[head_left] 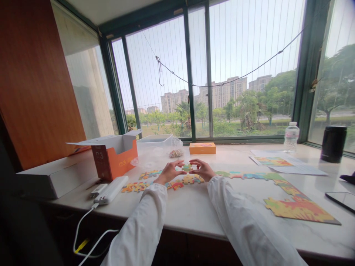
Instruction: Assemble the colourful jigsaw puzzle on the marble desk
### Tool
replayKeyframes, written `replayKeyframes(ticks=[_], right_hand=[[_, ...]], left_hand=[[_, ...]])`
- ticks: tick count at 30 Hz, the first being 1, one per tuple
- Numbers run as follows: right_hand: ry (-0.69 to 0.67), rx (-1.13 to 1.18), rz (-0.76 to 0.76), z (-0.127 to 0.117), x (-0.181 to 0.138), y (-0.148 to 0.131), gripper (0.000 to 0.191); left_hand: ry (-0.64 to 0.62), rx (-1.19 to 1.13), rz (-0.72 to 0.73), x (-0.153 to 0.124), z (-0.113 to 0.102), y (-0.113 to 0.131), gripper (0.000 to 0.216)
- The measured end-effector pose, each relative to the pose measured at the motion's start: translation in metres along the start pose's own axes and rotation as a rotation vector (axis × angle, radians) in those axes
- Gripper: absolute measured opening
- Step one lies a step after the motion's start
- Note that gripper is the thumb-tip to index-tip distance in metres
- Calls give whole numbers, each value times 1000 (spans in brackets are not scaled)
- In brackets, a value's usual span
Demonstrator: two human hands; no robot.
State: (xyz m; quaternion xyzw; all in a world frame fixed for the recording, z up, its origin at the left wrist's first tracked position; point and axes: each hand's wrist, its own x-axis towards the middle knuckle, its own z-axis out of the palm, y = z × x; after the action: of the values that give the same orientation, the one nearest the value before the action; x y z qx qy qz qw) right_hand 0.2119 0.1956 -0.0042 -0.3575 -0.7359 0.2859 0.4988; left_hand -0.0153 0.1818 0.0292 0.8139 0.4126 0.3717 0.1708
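Note:
Between my two hands is a greenish jigsaw puzzle piece (187,168), gripped at its left edge by my left hand (171,171) and at its right edge by my right hand (203,169). Thumb and fingers of each hand curl round it just over the table. Loose puzzle pieces (132,187) lie in rows to the left and below my hands. On the right, a joined section of puzzle (302,208) in yellow, red and green runs up into a strip (249,176) reaching back toward my right hand.
An orange open box (122,162), a white power strip (112,190) and a grey-white box (66,181) stand left. Behind are a plastic bag of pieces (176,152) and a small orange box (202,148). Rightward are a picture sheet (273,161), water bottle (291,136), black cup (333,144) and phone (342,200).

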Motion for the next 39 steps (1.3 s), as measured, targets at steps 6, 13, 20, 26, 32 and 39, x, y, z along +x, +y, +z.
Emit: replayKeyframes(ticks=[6, 13, 20, 26, 32, 39], right_hand=[[-12, -137, -8, 1, -2, -8, 53], [24, -406, -38, -20, -22, -52, 50], [74, -540, -36, -69, -79, -83, 46], [34, -479, 34, -130, -140, -84, 44], [11, -474, 75, -182, -194, -88, 48], [96, -572, 235, -207, -234, -75, 38]], left_hand=[[-36, -28, 7, -1, -3, 3, 74], [-80, -89, 87, -2, -7, 30, 69], [-177, 76, 278, -1, 23, 83, 56], [-267, 92, 425, -8, 72, 142, 51], [-309, 73, 513, -9, 122, 182, 48], [-355, 139, 528, -11, 156, 185, 42]])
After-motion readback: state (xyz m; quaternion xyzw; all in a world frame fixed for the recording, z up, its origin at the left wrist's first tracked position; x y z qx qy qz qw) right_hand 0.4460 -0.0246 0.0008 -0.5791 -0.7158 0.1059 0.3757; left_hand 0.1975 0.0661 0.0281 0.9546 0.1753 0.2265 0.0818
